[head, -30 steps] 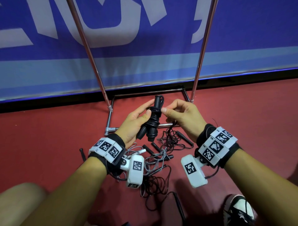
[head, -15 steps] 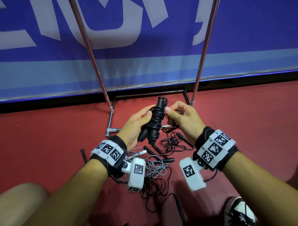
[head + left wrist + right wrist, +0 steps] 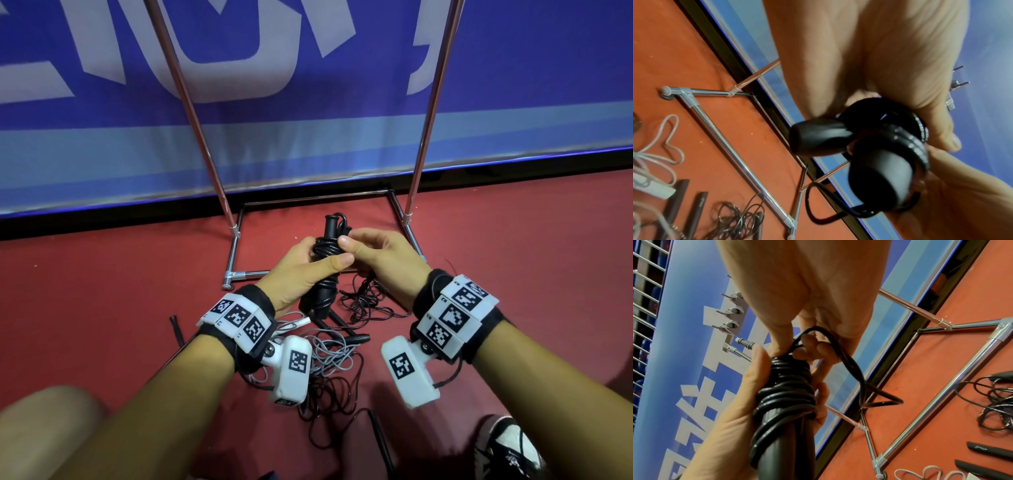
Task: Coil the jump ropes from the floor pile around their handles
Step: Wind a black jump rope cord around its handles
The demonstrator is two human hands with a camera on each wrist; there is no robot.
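Observation:
My left hand point(image 3: 305, 265) grips a black jump rope bundle point(image 3: 327, 260), two handles side by side with black cord wound round their middle. Its thumb lies across the coils. The handle butts point(image 3: 877, 177) face the left wrist camera. My right hand point(image 3: 373, 251) pinches a short loose loop of the cord point(image 3: 840, 353) at the upper end of the coils point(image 3: 789, 386). Below the hands, a pile of uncoiled ropes point(image 3: 342, 346) lies on the red floor, thin black and grey cords with several black handles point(image 3: 988, 451).
A chrome rack base point(image 3: 236, 270) with two upright poles point(image 3: 421, 137) stands just beyond the hands, against a blue banner wall point(image 3: 308, 102). My knee point(image 3: 44, 431) is at lower left and my shoe point(image 3: 507, 448) at lower right.
The left thumb has slid over the coils and the right hand has moved in onto the bundle's upper part. The bundle itself has stayed in place.

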